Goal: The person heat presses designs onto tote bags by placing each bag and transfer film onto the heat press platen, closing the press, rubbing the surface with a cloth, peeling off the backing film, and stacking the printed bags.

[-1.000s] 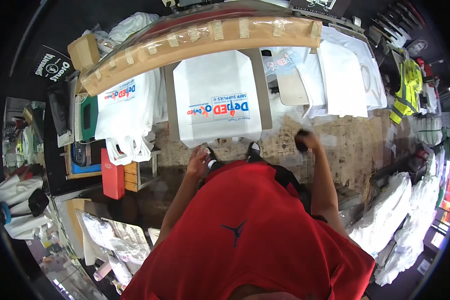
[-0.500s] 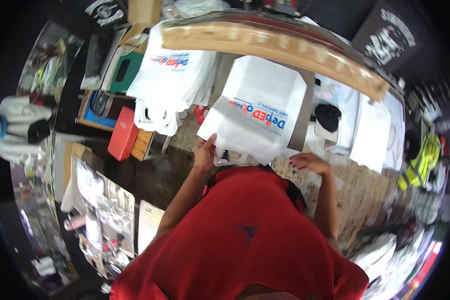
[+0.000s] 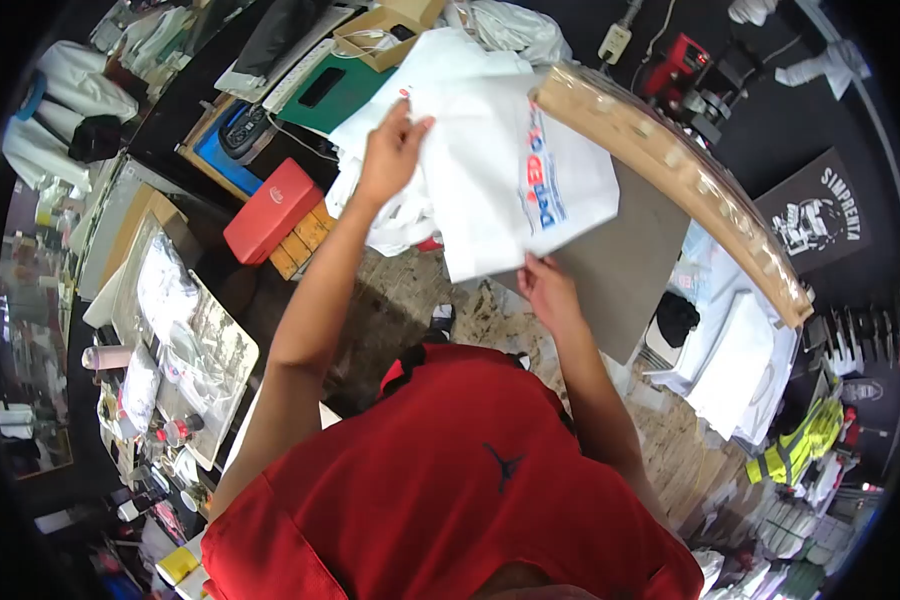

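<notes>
A white fabric bag [image 3: 485, 180] with blue and red print hangs slanted between my two hands. My left hand [image 3: 390, 160] grips its left side, beside a pile of white bags [image 3: 395, 225]; the fingertips are partly lost against the white cloth. At the lower edge, my right hand [image 3: 550, 288] pinches the bag between thumb and fingers. Below and to the right of the bag, a flat grey-brown board [image 3: 625, 270] is uncovered. The bag partly covers the pile.
A long cardboard piece wrapped in clear plastic [image 3: 675, 165] spans above the board. To the left are a red box [image 3: 273, 210], a green board [image 3: 320, 95] with a phone on it, and an open cardboard box [image 3: 385, 40]. White sheets [image 3: 735, 360] and a black cloth bundle [image 3: 677, 318] lie right.
The printed bag has come off the grey-brown board and moved left toward the pile. My left hand has reached up and left; my right hand has taken hold of the bag's lower edge. The view has turned.
</notes>
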The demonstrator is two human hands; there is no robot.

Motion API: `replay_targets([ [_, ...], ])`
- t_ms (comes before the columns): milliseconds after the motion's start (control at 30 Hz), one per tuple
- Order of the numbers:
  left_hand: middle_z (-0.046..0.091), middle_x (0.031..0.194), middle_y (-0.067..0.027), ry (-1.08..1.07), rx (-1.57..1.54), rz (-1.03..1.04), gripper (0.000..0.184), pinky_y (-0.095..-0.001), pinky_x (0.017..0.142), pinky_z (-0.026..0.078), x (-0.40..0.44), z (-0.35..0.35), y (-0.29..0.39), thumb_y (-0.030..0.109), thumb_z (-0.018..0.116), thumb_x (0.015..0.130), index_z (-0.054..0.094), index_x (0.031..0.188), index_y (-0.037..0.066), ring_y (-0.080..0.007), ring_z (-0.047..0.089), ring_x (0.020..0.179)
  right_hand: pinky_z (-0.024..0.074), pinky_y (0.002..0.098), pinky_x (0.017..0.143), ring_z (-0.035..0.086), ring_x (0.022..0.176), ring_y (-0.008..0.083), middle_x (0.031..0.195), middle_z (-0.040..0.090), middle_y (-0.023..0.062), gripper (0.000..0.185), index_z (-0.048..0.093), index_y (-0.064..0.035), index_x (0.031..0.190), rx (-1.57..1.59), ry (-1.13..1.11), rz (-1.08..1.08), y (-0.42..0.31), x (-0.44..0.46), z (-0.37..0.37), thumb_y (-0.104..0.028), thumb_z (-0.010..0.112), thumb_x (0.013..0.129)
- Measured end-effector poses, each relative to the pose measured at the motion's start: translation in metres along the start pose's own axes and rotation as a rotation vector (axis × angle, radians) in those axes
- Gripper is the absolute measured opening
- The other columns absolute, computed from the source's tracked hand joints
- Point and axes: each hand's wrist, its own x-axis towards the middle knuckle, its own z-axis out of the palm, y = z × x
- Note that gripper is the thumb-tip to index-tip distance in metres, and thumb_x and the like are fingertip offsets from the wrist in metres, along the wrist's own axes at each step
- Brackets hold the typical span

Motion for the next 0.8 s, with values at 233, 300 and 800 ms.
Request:
replay_targets([
  [233, 0.067, 0.073, -0.0125, 0.232, 0.095, -0.327, 0.023, -0.0341, 0.057, 0.050, 0.067, -0.085, -0.077, 0.019, 0.071, 0.092, 0.063, 0.099, -0.001, -0.0173, 0.065, 0.063, 0.0544, 0.0271, 0.063, 0.061, 0.069, 0.0120, 0.087, 0.064, 0.0034, 0.019, 0.063, -0.0041, 0.106, -0.231, -0.002, -0.270, -0.036, 0.142, 0.121, -0.016, 0.072, 0.094],
  [300, 0.070, 0.079, -0.0174, 0.202, 0.163, -0.411, 0.033, -0.0389, 0.066, 0.054, 0.070, -0.087, -0.129, 0.026, 0.076, 0.087, 0.062, 0.099, -0.001, -0.0271, 0.071, 0.074, 0.0547, 0.0282, 0.060, 0.062, 0.067, 0.0124, 0.087, 0.065, 0.0048, 0.021, 0.063, -0.0026, 0.106, -0.324, 0.063, -0.354, -0.026, 0.174, 0.124, -0.017, 0.073, 0.093],
  [800, 0.073, 0.092, -0.0243, -0.093, 1.145, -0.274, 0.059, -0.0484, 0.079, 0.058, 0.042, -0.069, -0.334, 0.058, 0.071, 0.078, 0.076, 0.088, 0.000, -0.0389, 0.073, 0.092, 0.0548, 0.0276, 0.072, 0.068, 0.083, 0.0141, 0.097, 0.071, 0.0073, 0.025, 0.065, -0.0034, 0.112, -0.651, 0.012, 0.003, 0.007, -0.057, -0.095, -0.022, 0.067, 0.096],
])
